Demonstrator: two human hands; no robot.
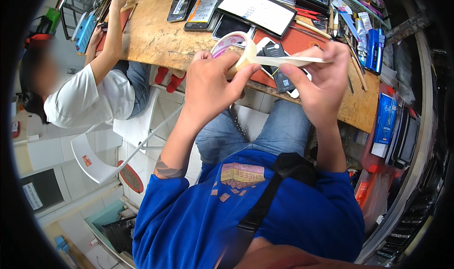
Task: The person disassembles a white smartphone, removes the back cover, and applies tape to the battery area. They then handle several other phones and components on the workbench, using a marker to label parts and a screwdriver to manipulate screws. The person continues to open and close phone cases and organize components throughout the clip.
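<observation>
My left hand (208, 84) is closed around a roll of cream masking tape (248, 52), thumb pressed along its lower edge. A pale strip of tape (289, 60) stretches from the roll toward the right. My right hand (324, 89) pinches the free end of that strip between its fingers. Both hands are raised over the near edge of the workbench. Just beyond and below the strip lies a black phone battery (283, 79) on top of a white phone (294, 93), partly hidden by the tape and my right hand.
The wooden bench (156, 32) carries an orange mat (307, 38), a large lit-screen device (256, 11), opened phones (203, 12), and tools (333, 20). A blue battery box (385, 117) stands at right. A co-worker (90, 94) sits at left beside a white chair (92, 162).
</observation>
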